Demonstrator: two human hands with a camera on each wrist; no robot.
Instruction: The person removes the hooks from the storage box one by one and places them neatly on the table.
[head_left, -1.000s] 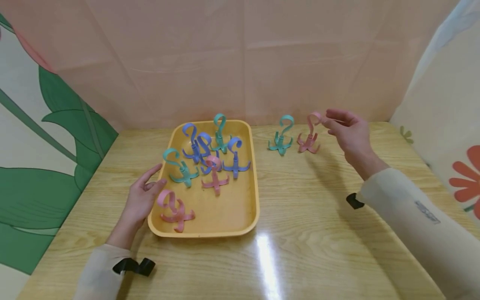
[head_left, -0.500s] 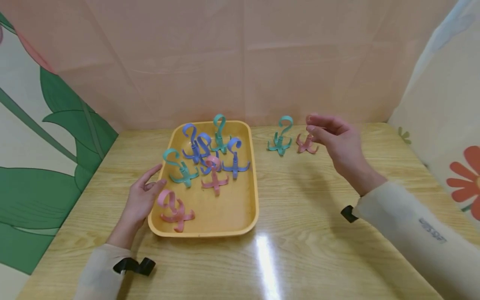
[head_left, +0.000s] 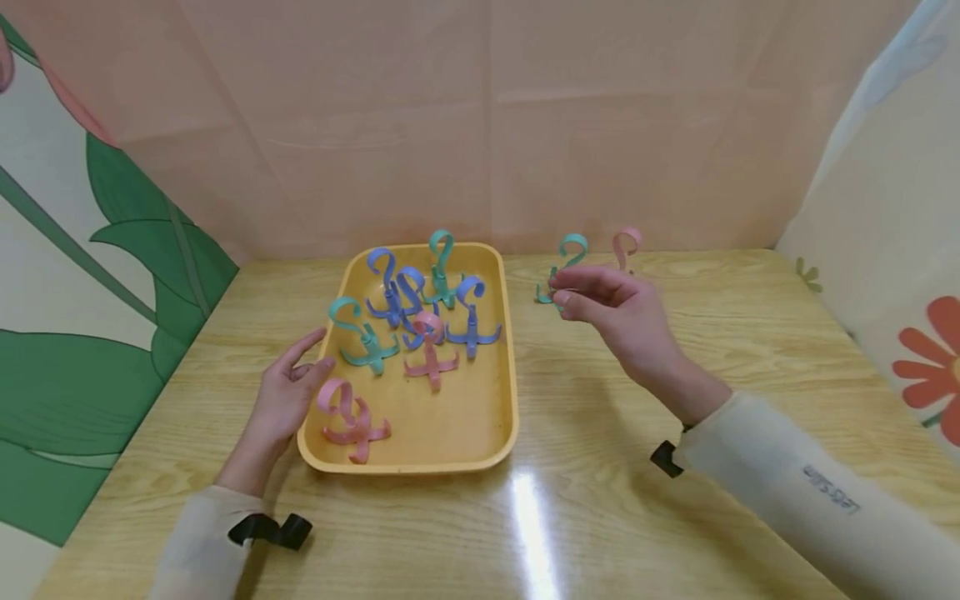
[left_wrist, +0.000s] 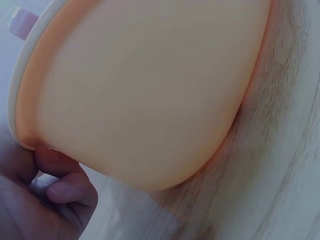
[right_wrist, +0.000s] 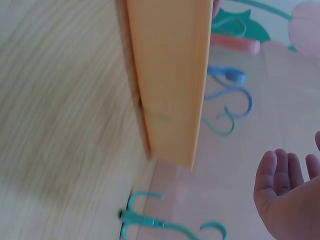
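In the head view my left hand [head_left: 281, 404] grips the left rim of the yellow tray [head_left: 420, 468]. The left wrist view shows its curled fingers [left_wrist: 70, 187] under the tray's lip. My right hand [head_left: 622, 325] is in the air right of the tray, fingers loosely bent, holding nothing. It partly covers a green four-claw hanging hook [head_left: 573, 242] and hides the lower part of a pink hanging hook [head_left: 627, 237]; both stand on the table. In the right wrist view, the green hook [right_wrist: 150, 221] is apart from the fingers [right_wrist: 267, 172].
Several hanging hooks stand in the tray: blue hooks [head_left: 471, 333] towards the back, green hooks [head_left: 371, 350] and pink hooks [head_left: 432, 367]. The wooden table [head_left: 637, 517] runs back to a pink draped wall [head_left: 480, 125]. Painted side walls stand left and right.
My right hand was at the top of the pink hook on the table. It has moved left and nearer, across to the green hook. The left hand and tray have stayed put.
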